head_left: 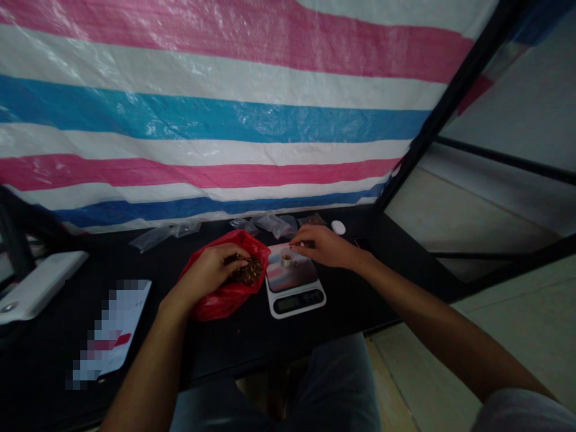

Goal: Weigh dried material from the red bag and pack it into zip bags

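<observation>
A red plastic bag (pixel 220 302) lies open on the black table, with small brown pieces (pixel 251 271) heaped inside. My left hand (pixel 219 267) reaches into its mouth, fingers curled at the pieces; whether they grip any is too small to tell. Right of the bag is a white digital scale (pixel 297 302) with a shiny plate. On the plate stands a small round container (pixel 286 259) with something brownish in it. Above the plate's right side, my right hand (pixel 320 245) has its fingertips pinched together near the container; what they hold, if anything, I cannot make out.
Clear plastic bags (pixel 272 224) lie along the back edge by the striped sheet (pixel 216 120). A white oval object (pixel 338 227) sits behind my right hand. At left are a white box-shaped device (pixel 42 285) and a partly blurred white packet (pixel 117 327).
</observation>
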### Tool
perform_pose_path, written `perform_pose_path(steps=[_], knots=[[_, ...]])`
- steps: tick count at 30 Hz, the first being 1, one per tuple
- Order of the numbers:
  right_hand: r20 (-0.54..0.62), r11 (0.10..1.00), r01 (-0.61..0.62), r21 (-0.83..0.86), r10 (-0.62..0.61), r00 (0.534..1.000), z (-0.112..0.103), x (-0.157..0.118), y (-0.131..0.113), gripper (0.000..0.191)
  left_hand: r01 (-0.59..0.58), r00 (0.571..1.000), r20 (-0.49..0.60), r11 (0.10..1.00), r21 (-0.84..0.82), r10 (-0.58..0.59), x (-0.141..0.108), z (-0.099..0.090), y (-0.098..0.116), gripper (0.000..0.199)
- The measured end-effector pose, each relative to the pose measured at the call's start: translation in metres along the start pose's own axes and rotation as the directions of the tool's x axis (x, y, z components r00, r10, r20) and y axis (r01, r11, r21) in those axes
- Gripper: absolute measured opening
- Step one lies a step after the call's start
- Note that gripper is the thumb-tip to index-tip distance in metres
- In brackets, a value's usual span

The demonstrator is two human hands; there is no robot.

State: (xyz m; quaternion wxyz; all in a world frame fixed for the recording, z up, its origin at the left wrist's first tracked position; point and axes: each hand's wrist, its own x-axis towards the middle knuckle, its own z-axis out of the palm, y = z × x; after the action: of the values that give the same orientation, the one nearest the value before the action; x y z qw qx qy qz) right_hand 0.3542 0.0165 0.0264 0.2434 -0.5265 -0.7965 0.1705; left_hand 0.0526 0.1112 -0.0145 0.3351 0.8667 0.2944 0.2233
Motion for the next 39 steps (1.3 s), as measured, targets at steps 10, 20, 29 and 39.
perform_pose_path(steps=[10, 20, 29, 39], knots=[[-0.024, 0.971, -0.230, -0.067, 0.229, 0.973, 0.034, -0.029, 0.005, 0.011, -0.003, 1.000, 0.009, 0.993, -0.122, 0.004, -0.001, 0.002, 0.008, 0.019], [-0.152, 0.979, -0.176, 0.105, 0.191, 0.970, 0.029, -0.030, 0.004, 0.010, -0.029, 0.999, -0.026, 0.994, -0.103, 0.026, 0.001, 0.004, 0.007, 0.020], [-0.352, 0.980, 0.026, 0.196, 0.045, 0.935, 0.030, 0.004, 0.019, 0.021, -0.078, 0.997, -0.009, 0.986, -0.147, 0.078, 0.005, 0.008, 0.008, 0.020], [-0.598, 0.918, -0.005, 0.396, 0.263, 0.757, 0.056, 0.029, 0.066, 0.050, -0.284, 0.933, 0.259, 0.953, 0.105, 0.249, 0.054, 0.020, 0.077, 0.020]])
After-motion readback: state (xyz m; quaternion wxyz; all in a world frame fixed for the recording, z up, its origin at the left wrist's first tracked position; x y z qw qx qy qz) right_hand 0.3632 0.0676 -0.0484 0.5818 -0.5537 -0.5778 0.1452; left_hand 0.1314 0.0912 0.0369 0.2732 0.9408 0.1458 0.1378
